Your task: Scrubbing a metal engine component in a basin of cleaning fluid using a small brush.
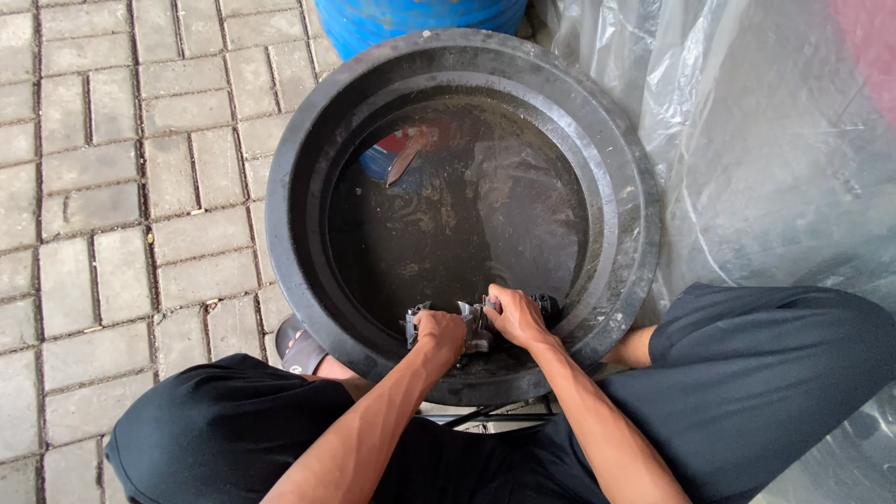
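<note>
Grey brick paving [103, 187] underfoot, clear plastic sheeting [747, 140] to my right, a blue drum [411, 19] beyond. Squatting over a wide black tub [299, 187] with shallow murky water in it.

Both hands at the near wall of the tub, low, at the waterline. Left hand [441, 333] closed over the left end of a small dark metal part [474, 322]; right hand [515, 317] gripping its right side, fingers curled tight round it. Part sits just at the water's surface, touching the tub's inner wall or very near it; cannot tell which.

Risks as I judge them: wet metal, wet fingers, so the part could slip and drop into water too cloudy to see through. Edges look sharp in places; a slip could nick a finger. Sandal [301, 350] right beside the tub rim, so a splash would soak my foot.
</note>
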